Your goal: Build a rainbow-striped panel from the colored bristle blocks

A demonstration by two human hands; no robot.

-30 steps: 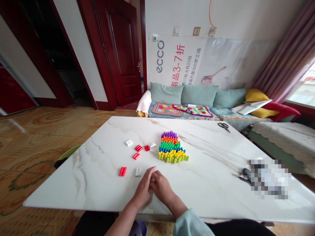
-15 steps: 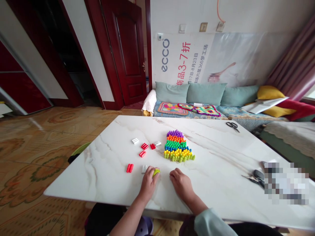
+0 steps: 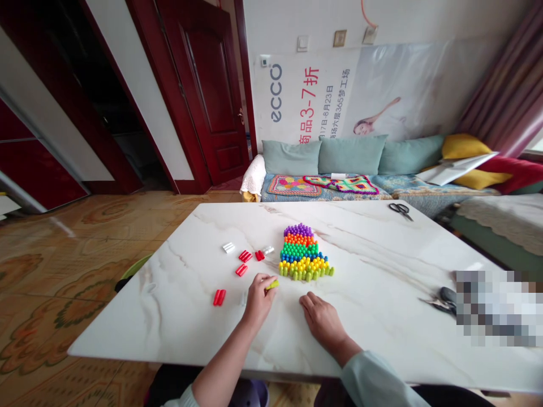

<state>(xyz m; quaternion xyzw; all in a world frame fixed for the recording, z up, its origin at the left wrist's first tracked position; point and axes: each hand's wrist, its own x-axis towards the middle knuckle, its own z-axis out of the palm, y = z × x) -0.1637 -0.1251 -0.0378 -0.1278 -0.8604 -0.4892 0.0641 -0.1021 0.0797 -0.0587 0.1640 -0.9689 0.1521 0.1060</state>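
Note:
My left hand (image 3: 260, 298) is closed in a pinch on a small yellow-green bullet-shaped peg (image 3: 272, 285), just above the white marble tabletop. To its right, my right hand (image 3: 321, 317) rests on the table with fingers curled together; its palm side is hidden, so I cannot see if anything is in it. Beyond both hands stands a block of upright pegs in colour bands: purple pegs (image 3: 298, 230) at the back, then orange, green (image 3: 299, 250), blue and yellow, with yellow-green pegs (image 3: 308, 276) in front. Partly behind my left hand lie clear or silvery pegs (image 3: 243, 298).
Red pegs (image 3: 219, 297) lie in small groups on the left, with silvery pegs (image 3: 228, 247) behind. Black scissors (image 3: 400, 210) lie at the far right corner of the table (image 3: 169, 316). Another dark-handled tool (image 3: 443, 299) lies nearer, beside a blurred-out object. A sofa (image 3: 407, 192) stands behind.
My left hand has moved forward, towards the peg block, carrying the yellow-green peg. My right hand has shifted slightly right and nearer. The whole view has tilted a little.

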